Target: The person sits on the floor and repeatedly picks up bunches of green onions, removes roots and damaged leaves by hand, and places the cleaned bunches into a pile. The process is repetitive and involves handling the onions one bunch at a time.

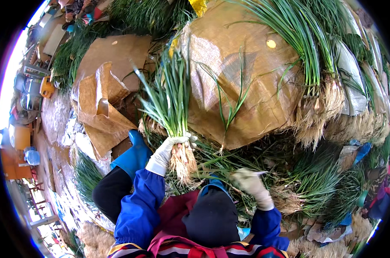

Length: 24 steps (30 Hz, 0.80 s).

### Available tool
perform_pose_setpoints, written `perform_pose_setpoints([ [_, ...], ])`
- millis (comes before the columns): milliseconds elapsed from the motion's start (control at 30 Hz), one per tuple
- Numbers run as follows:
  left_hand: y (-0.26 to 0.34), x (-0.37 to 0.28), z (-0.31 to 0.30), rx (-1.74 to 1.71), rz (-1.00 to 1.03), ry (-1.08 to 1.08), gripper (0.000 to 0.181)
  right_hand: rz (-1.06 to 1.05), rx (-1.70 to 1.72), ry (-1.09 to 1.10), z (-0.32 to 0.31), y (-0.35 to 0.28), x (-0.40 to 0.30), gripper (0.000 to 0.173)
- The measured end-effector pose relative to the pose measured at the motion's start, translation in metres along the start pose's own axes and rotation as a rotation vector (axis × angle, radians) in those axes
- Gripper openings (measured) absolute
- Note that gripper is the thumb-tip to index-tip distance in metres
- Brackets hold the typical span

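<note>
My left hand (174,149), in a white glove, grips a bunch of green onions (172,100) just above its pale bulbs. The leaves fan upward and the roots hang below the fist. My right hand (250,185), also gloved, is blurred above a litter of loose leaves (211,161). Thin strands show beside its fingers, but whether it holds them is unclear. A single green onion plant (227,124) lies on a brown woven plastic sheet (246,77) before me. Beyond it, at the sheet's right edge, rest bundled green onions (311,61) with long roots.
To my right sits a pile of green onions (311,190). A folded brown sack (100,106) lies left of the woven sheet, near my blue boot (133,154). Plastic stools (46,87) stand at far left. Parts of other people (80,9) appear at the upper left and right edge.
</note>
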<state>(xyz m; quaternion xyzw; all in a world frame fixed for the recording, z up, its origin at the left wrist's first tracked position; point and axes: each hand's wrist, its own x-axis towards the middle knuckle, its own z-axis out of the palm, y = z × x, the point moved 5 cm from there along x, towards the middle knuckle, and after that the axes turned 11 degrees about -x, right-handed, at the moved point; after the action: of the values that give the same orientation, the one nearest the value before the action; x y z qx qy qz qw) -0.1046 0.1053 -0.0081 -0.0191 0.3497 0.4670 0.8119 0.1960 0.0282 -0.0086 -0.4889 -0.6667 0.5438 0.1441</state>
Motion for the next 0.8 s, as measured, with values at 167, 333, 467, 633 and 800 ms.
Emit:
perform_pose_setpoints([
  [167, 0.006, -0.016, -0.009, 0.071, 0.122, 0.047, 0.023, -0.079, -0.541, 0.284, -0.010, -0.046, 0.025, 0.014],
  [333, 0.022, -0.032, 0.034, 0.149, 0.186, -0.003, 0.024, 0.118, -0.845, 0.654, 0.000, -0.030, 0.126, 0.036],
  [467, 0.031, -0.042, 0.123, 0.283, 0.230, -0.118, 0.026, 0.213, -0.738, 0.557, 0.000, -0.006, 0.159, 0.031],
  [633, 0.023, -0.023, 0.176, 0.373, 0.230, -0.281, 0.028, -0.075, -0.678, 1.035, -0.095, -0.048, 0.038, 0.019],
  [800, -0.038, 0.043, 0.189, 0.369, -0.003, -0.340, 0.050, 0.464, -0.690, 1.378, -0.194, 0.068, -0.163, 0.027],
])
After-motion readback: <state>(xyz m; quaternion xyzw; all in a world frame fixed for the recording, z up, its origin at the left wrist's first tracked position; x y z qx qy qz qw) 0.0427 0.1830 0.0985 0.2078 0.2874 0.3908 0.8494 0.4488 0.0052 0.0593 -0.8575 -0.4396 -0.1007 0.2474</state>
